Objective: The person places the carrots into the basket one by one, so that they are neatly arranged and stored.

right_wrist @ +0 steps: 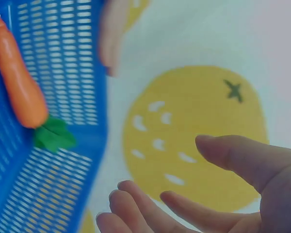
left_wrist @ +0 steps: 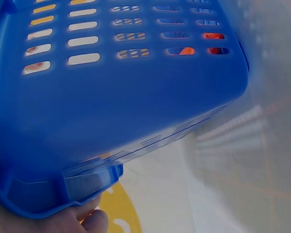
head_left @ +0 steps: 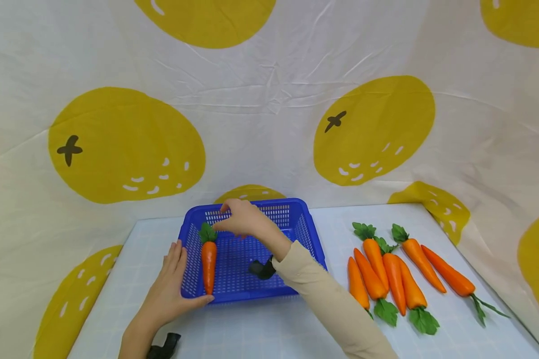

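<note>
A blue plastic basket (head_left: pixel 251 297) with slotted walls stands at the back of the table. One carrot (head_left: pixel 209 267) with a green leafy top lies inside along its left side, leaves toward the back. My left hand (head_left: pixel 168 284) rests on the basket's front left corner, fingers along the left side and thumb on the front rim. Above the basket, just right of the carrot's leaves, hovers my right hand (head_left: pixel 242 218). In the right wrist view the right hand's thumb and fingers (right_wrist: pixel 233 150) are spread apart with nothing between them.
Several carrots with green tops, among them a carrot (head_left: pixel 419 264) and a long-stemmed carrot (head_left: pixel 449 271), lie loose on the table (head_left: pixel 269 329) to the right of the basket. Behind hangs a white cloth (head_left: pixel 260 139) printed with yellow fruit.
</note>
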Demonstrator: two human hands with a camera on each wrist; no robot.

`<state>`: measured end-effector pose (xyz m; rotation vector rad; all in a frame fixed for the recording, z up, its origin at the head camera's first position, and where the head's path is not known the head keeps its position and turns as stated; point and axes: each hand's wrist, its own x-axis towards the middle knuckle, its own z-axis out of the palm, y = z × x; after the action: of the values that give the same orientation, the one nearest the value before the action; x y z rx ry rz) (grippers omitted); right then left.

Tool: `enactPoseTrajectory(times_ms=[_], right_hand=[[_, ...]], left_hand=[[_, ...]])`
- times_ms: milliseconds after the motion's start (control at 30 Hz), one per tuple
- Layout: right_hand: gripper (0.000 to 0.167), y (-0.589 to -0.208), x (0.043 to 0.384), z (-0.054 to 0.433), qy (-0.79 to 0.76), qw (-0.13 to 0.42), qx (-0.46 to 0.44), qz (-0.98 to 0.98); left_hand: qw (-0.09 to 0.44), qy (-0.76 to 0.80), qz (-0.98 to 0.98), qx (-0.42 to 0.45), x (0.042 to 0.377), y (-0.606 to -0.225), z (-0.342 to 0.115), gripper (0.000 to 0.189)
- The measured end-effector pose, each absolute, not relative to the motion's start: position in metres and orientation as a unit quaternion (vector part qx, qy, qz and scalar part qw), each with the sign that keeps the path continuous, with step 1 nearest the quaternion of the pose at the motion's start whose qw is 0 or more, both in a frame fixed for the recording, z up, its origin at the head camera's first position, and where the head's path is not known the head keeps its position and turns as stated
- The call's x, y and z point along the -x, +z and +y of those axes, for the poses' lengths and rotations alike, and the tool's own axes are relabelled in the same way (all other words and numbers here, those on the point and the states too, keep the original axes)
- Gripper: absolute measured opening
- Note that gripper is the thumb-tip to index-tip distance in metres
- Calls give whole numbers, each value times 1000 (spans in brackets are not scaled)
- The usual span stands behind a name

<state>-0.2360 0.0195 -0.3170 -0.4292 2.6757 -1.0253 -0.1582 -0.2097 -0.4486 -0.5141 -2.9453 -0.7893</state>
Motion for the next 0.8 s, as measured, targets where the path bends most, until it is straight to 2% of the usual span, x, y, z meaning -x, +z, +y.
enactPoseTrajectory(times_ms=[333,800], right_hand=[[45,-281,205,64,-370,27,190,909],[48,-274,169,159,-396,-52,111,910]], left_hand=[[19,-257,-953,160,159,-448,-211,134],[19,-257,-952,163,159,-447,-210,135]])
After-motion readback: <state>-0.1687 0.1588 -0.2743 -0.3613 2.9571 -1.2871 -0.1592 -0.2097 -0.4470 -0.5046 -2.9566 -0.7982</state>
